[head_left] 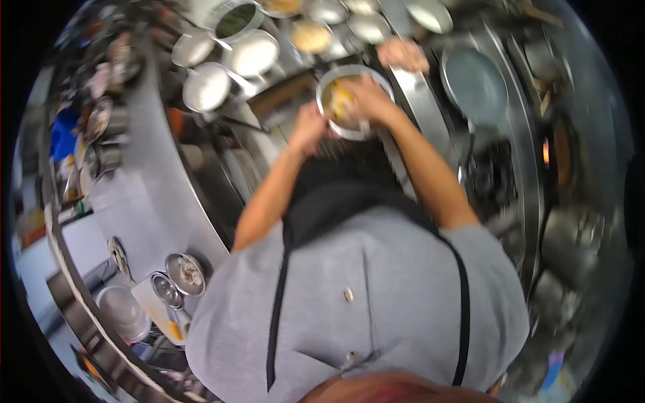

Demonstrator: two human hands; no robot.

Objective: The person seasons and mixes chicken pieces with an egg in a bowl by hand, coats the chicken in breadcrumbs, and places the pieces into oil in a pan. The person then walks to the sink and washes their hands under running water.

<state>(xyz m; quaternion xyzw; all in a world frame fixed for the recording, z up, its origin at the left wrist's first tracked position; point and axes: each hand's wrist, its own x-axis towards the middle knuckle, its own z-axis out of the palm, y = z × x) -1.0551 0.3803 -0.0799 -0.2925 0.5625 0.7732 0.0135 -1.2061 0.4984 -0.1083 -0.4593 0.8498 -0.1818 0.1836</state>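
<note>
A round metal bowl (358, 133) is held in front of my black apron, with yellow food (340, 101) inside it. My left hand (310, 127) grips the bowl's near left rim. From the right, my right hand (368, 98) reaches into the bowl and touches the yellow food. Its fingers are blurred and partly hidden, so their grip does not show clearly.
Several containers of pale and green ingredients, one a white-filled bowl (207, 87), stand beyond and left. Raw-looking pinkish food (403, 54) lies right of the bowl. A large pan (475, 87) and a burner (494, 171) are at the right; a steel counter (144, 174) runs left.
</note>
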